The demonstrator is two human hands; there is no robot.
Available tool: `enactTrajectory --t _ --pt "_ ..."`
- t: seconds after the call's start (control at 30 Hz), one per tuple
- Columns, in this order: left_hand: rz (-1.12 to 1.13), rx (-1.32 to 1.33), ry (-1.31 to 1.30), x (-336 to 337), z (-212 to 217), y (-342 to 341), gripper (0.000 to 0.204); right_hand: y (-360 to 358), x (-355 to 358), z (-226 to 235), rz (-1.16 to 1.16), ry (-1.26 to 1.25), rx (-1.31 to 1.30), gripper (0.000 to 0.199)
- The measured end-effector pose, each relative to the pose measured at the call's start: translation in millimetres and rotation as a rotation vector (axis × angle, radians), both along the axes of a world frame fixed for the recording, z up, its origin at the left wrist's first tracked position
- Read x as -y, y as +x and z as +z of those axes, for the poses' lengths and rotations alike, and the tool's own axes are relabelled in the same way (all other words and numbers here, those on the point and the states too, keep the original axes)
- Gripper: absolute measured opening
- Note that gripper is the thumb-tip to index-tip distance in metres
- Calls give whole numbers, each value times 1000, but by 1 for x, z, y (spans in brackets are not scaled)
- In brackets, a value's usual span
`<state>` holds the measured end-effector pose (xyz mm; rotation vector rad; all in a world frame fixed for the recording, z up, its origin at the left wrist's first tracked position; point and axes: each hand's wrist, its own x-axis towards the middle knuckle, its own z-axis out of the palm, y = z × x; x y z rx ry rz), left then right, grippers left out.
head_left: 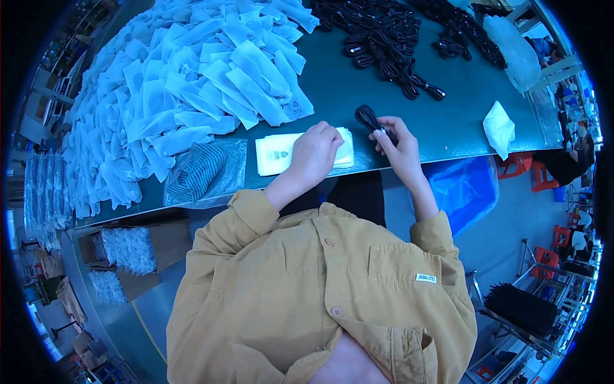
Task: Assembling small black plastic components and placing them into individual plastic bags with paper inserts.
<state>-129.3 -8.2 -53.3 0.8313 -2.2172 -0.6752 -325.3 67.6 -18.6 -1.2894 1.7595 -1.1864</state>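
While the right hand (401, 146) grips a coiled black cable bundle (366, 118) between thumb and fingers, the left hand (313, 152) rests with curled fingers over a stack of white pouches (270, 155) at the centre of the frame; whether it pinches one of them I cannot tell. The cable bundle sits just right of the frame's upper centre, above the green tabletop (336, 80), its looped end pointing to the upper left and apart from the stack. The stack lies flat near the tabletop's front edge, with a printed mark showing to the left of the left hand.

A large heap of loose white pouches (192, 86) fills the upper left of the frame. Just below it, a clear bag (236, 168) with dark striped contents lies at the front edge, left of the stack. At the upper centre is a pile of black cables (390, 45), with more black cables (462, 33) toward the upper right, beside a translucent plastic bag (511, 52). A crumpled white piece (499, 130) lies at the right of the tabletop, near its edge.

Below the tabletop, a blue plastic bag (464, 189) shows right of centre, near red stools (545, 176). At the lower left, a cardboard box (171, 245) holds clear plastic packets (129, 249). A tan shirt (300, 275) covers the lower centre.
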Motion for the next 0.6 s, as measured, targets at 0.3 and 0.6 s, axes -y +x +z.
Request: enactTrajectory --t 0.3,0.6 --pt "-15 -191 375 -2 14 2 7 2 -30 15 206 -351 -588 23" --pt "-279 -152 -126 -6 31 2 9 2 -17 -1 55 411 296 20"
